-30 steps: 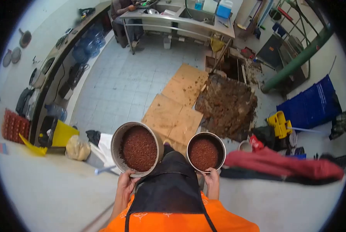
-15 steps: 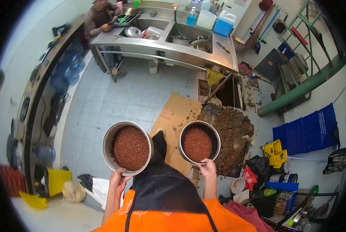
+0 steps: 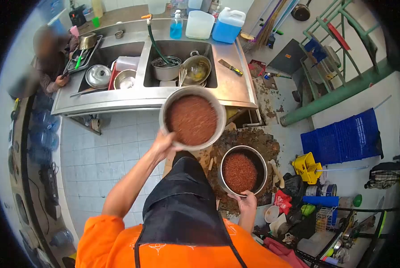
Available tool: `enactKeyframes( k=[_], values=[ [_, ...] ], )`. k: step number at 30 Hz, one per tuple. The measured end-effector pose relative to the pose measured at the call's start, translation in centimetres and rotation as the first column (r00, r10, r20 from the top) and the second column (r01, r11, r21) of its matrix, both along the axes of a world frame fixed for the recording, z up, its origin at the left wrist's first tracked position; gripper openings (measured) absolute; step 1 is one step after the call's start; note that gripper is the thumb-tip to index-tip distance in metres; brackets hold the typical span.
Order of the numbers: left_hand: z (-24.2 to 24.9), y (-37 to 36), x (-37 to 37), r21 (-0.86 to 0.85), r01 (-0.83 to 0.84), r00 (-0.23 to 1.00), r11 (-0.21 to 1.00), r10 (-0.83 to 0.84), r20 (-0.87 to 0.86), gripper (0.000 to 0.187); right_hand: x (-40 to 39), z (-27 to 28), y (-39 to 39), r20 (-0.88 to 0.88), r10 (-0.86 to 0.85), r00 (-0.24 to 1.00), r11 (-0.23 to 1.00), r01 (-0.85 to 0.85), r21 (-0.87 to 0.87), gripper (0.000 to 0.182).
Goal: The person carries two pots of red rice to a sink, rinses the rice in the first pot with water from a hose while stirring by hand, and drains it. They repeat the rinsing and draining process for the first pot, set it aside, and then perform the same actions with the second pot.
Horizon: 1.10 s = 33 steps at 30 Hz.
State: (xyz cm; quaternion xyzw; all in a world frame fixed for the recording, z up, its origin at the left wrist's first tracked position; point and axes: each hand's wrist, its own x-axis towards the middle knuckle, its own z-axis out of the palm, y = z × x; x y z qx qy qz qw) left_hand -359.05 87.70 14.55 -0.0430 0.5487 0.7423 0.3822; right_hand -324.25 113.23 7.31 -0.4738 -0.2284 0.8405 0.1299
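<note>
My left hand [image 3: 164, 142] grips the lower left rim of a round metal pot [image 3: 220, 118], stretched forward near the sink's front edge. Reddish-brown grains [image 3: 192, 117] lie in that pot, slightly blurred. My right hand [image 3: 247, 202] is closed on the bottom edge of a second metal pot [image 3: 257, 160], nearer to me and lower right, above the soil. Similar reddish-brown grains [image 3: 239, 172] partly fill it. Both pots face upward, apart from each other. The undersides of the pots and some fingers are hidden.
Ahead stands a steel sink counter [image 3: 238, 91] with pots, a whisk [image 3: 182, 77] and a knife-like tool [image 3: 230, 67]. A co-worker [image 3: 48, 67] stands at its left end. Loose soil [image 3: 269, 138] covers the floor right of me, beside a yellow mop wringer [image 3: 306, 169].
I have moved forward, closer to the sink. My left hand has carried its pot forward and right, up to the counter edge. My right hand's pot has shifted slightly right and lower in view.
</note>
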Motion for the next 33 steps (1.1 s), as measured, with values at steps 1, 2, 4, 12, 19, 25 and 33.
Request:
enactKeyframes(
  k=[1, 2, 4, 12, 19, 25, 33],
  values=[
    [-1.2, 3.7, -3.3, 0.033, 0.027, 0.998, 0.999, -0.025, -0.062, 0.063, -1.3, -0.8, 0.7, 0.023, -0.028, 0.999, 0.998, 0.029, -0.050, 0.073],
    [-0.7, 7.3, -6.2, 0.048, 0.058, 0.997, 0.997, -0.056, -0.046, 0.067, -2.5, -1.4, 1.5, 0.050, -0.055, 0.997, 0.993, 0.060, -0.097, 0.072],
    [-1.6, 14.3, -12.0, 0.025, 0.114, 0.993, 0.993, -0.114, -0.011, 0.070, -4.6, -3.7, 1.5, 0.043, -0.101, 0.994, 0.992, 0.104, -0.077, 0.073],
    [-3.9, 32.1, -25.8, 0.008, 0.295, 0.955, 0.955, -0.295, 0.036, 0.076, -13.7, -1.0, 0.4, 0.156, -0.023, 0.987, 0.938, -0.033, 0.346, 0.052],
    [-9.0, 32.8, -29.2, 0.134, 0.418, 0.890, 0.898, -0.435, 0.137, 0.077, -24.9, 12.3, 5.4, 0.242, -0.214, 0.946, 0.972, 0.231, -0.042, 0.073],
    [-11.0, 20.8, -35.7, 0.141, 0.416, 0.806, 0.898, -0.436, 0.401, 0.081, -38.9, 24.1, 8.0, 0.498, -0.036, 0.866, 0.976, -0.077, 0.205, 0.073],
    [-1.9, 2.8, -42.0, 0.134, 0.100, 0.948, 0.986, -0.136, 0.290, 0.094, -56.9, 12.3, 7.4, 0.266, 0.361, 0.894, 0.902, -0.407, 0.144, 0.050]
  ],
)
